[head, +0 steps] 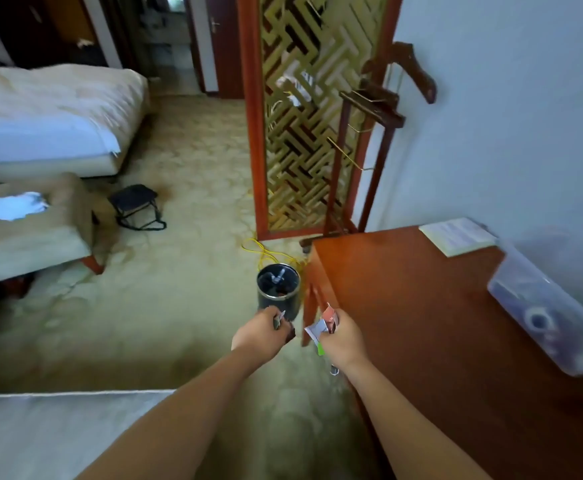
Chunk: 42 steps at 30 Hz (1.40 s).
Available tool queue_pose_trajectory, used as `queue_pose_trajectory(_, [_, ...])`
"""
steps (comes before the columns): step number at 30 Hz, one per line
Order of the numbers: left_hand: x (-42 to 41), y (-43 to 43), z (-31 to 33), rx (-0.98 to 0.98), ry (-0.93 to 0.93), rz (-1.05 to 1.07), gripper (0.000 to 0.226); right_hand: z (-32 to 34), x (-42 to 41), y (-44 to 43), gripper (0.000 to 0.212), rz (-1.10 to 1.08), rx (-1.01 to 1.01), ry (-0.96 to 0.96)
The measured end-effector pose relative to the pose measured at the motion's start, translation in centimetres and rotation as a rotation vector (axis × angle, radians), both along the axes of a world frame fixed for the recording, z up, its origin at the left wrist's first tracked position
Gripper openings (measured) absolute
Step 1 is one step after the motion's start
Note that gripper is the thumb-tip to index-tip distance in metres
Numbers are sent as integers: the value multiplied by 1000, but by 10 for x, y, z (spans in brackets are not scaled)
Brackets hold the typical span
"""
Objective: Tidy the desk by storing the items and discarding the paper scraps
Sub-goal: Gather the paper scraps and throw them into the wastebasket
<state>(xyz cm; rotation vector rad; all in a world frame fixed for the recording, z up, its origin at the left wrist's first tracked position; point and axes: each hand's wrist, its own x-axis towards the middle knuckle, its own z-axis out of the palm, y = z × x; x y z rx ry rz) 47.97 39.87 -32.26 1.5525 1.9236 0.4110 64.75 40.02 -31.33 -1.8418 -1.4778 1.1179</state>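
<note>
Left hand (pixel 260 336) pinched a small scrap (pixel 278 320); right hand (pixel 343 341) gripped a bunch of paper scraps (pixel 321 329). Both hung near the black bin (pixel 278 289), beside the desk (pixel 421 323).

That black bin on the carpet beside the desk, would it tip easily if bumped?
Probably: the black bin looks taller than wide and stands on soft carpet. It is likely light, as only a few scraps seem to lie inside. Being round, it might roll once down, though the desk close beside it could stop it.
</note>
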Motion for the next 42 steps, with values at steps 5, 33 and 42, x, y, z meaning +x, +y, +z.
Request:
queue_pose_trajectory(5, [-72,53,-1,-8,-27,82,21,-10,-72,66,20,67,-21,-7])
queue_pose_trajectory(33, [-133,575,-269,-521,-49,54,17,-293,-147,576,8,-168,-590,-19])
queue_pose_trajectory(42, [-122,644,-479,-704,-109,97,13,-485,-157,620,26,-278,-756,39])
